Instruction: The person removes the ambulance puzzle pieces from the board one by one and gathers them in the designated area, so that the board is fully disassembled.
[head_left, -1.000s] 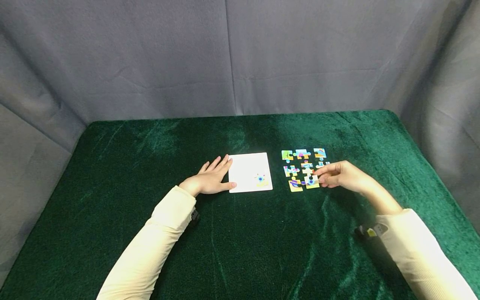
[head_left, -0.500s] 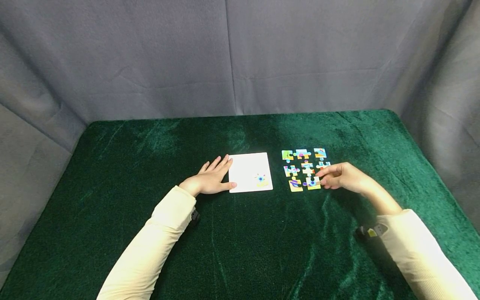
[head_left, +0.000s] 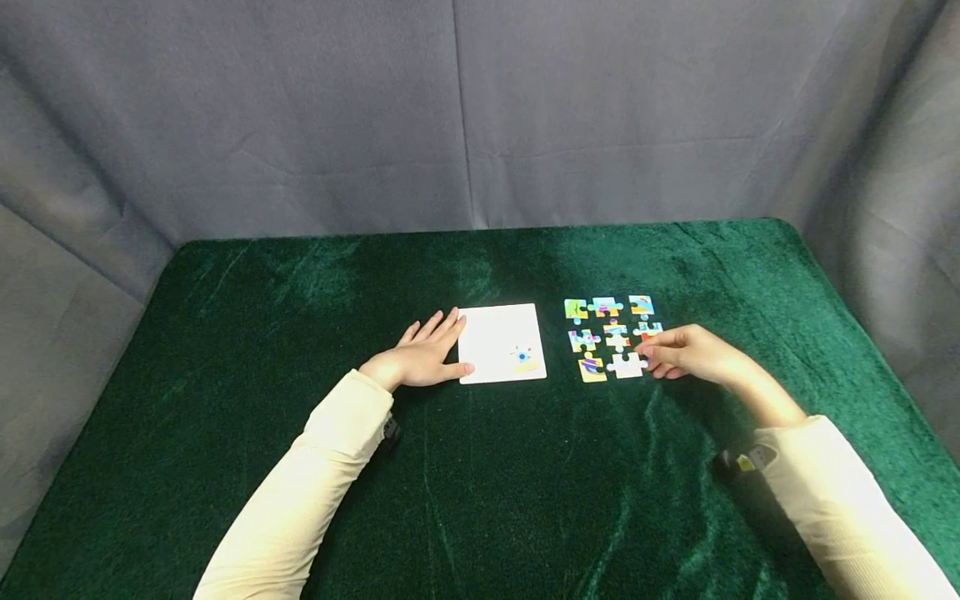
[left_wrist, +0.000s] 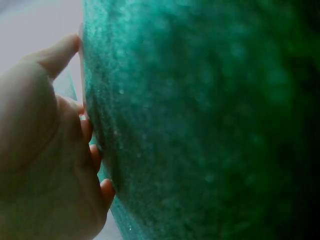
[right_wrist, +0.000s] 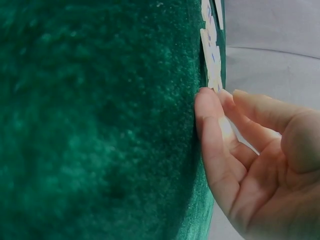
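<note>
My left hand [head_left: 426, 357] lies flat with its fingers spread at the left side of a white square board [head_left: 487, 333]. Its thumb rests on the board's lower left edge, and the forefinger tip touches the upper left corner. A small picture with a blue circle shows at the board's lower right. My right hand [head_left: 693, 354] pinches the right edge of a puzzle piece [head_left: 626, 366] in the bottom row of the loose pieces. That piece looks bright white, its picture washed out. In the right wrist view the fingers [right_wrist: 210, 112] meet at the ends of the pieces, seen edge-on.
Several colourful jigsaw pieces [head_left: 617, 337] lie in loose rows right of the board, with gaps between them. Green velvet cloth [head_left: 510, 483] covers the table. A grey curtain [head_left: 337, 117] hangs behind the far edge.
The puzzle piece at my right fingertips has shifted slightly right, and its face has turned from a blue-circle picture to bright white. My left hand and the board have stayed put.
</note>
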